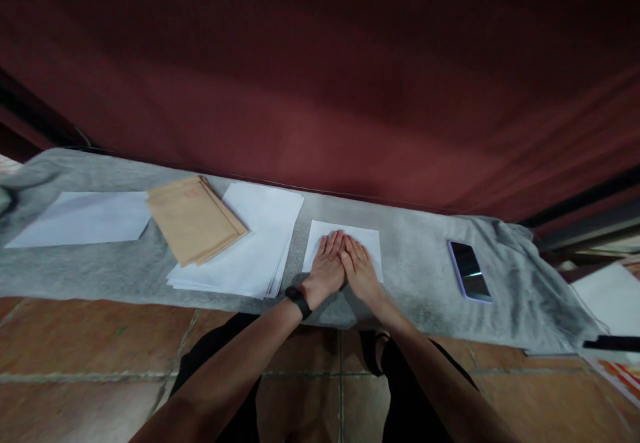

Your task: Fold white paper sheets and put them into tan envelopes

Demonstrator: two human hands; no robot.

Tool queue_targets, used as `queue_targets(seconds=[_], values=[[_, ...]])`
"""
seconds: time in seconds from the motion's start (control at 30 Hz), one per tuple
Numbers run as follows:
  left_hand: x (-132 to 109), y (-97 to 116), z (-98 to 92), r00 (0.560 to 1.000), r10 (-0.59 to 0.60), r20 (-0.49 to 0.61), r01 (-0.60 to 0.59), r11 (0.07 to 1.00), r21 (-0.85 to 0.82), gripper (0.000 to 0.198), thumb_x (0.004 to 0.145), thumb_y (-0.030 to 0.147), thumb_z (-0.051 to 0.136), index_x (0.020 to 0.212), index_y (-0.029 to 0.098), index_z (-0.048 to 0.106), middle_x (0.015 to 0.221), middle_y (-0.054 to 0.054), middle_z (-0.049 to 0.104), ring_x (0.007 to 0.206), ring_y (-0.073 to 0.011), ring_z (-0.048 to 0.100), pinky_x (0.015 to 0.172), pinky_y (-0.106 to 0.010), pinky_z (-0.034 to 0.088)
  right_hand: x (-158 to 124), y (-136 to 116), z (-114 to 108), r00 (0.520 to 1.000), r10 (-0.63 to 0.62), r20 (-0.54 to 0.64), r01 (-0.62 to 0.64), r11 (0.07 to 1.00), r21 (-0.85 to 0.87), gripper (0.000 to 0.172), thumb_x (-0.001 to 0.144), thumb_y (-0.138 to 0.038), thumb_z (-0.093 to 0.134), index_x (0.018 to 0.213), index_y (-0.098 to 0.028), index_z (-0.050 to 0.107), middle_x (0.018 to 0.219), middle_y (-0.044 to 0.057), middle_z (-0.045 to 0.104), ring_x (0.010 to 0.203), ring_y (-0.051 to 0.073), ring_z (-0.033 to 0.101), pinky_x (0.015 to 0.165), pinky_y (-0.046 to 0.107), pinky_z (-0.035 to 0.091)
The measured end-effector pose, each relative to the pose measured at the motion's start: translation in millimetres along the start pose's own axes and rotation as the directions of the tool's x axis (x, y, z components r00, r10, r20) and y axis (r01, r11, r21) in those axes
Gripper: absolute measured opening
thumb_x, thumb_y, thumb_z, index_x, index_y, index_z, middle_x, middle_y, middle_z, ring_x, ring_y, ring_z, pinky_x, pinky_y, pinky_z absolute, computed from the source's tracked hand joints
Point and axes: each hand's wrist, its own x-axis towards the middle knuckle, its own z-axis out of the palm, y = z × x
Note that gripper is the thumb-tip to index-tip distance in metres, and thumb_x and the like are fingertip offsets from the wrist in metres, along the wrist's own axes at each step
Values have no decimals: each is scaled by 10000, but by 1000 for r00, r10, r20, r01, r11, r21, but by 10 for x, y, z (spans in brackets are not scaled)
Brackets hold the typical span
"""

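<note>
Surface [417, 256] was all fuzzy gray, brownish floor tiles [90, 343] below; my left fingers [331, 243] and right fingers [355, 248] just lay flat on white paper [373, 243], gripping nothing.

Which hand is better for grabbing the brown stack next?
Probably the left hand: it lies flat on the white paper, on the side nearer the brown stack. The right hand is farther off, toward the phone.
</note>
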Motion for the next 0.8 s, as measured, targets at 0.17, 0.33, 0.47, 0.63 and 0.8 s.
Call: queue_targets(seconds=[0.17, 0.33, 0.47, 0.63, 0.8], values=[[40, -60, 50, 1000, -18, -21, 18, 1000, 7, 599, 1021, 207, 301, 1605, 73, 321, 1686, -164, 315, 1581, -276, 248, 1296, -487, 214, 108, 72, 50, 1000, -14, 20, 19, 959, -284, 600, 1114, -366, 150, 1595, -89, 378, 1650, 153, 382, 1561, 244, 304, 1280, 482, 221], [52, -211, 0, 996, -74, -55, 74, 997, 12, 579, 1036, 246, 282, 1570, 47, 384, 1667, -164, 354, 1578, -278, 258, 1295, -481, 211, 245, 157, 48, 999, -36, 25, 43, 918, -395, 559, 1115, -359, 241, 1579, -98, 412, 1647, 165, 381, 1543, 267, 340, 1261, 494, 253], [54, -322, -34, 989, -115, -89, 116, 993, 8, 578, 1042, 288, 299, 1561, 55, 404, 1664, -167, 356, 1576, -265, 268, 1292, -466, 220, 257, 234, 29, 999, -46, -16, 34, 901, -432, 581, 1107, -385, 303, 1574, -54, 402, 1631, 204, 394, 1530, 291, 361, 1245, 499, 293], [31, -403, -36, 981, -154, -119, 156, 988, 10, 600, 1025, 278, 302, 1571, 42, 377, 1653, -184, 364, 1572, -257, 279, 1279, -469, 255, 206, 315, -5, 996, -28, -84, -7, 921, -389, 638, 1101, -455, 313, 1585, -43, 373, 1618, 226, 407, 1520, 317, 375, 1234, 523, 310], [10, -433, -49, 972, -202, -121, 206, 978, 21, 605, 1017, 276, 306, 1544, -6, 398, 1634, -222, 379, 1564, -283, 293, 1280, -483, 255, 124, 421, -57, 989, -12, -147, -44, 927, -373, 675, 1100, -492, 267, 1579, -29, 378, 1601, 246, 428, 1503, 353, 397, 1220, 562, 314]])
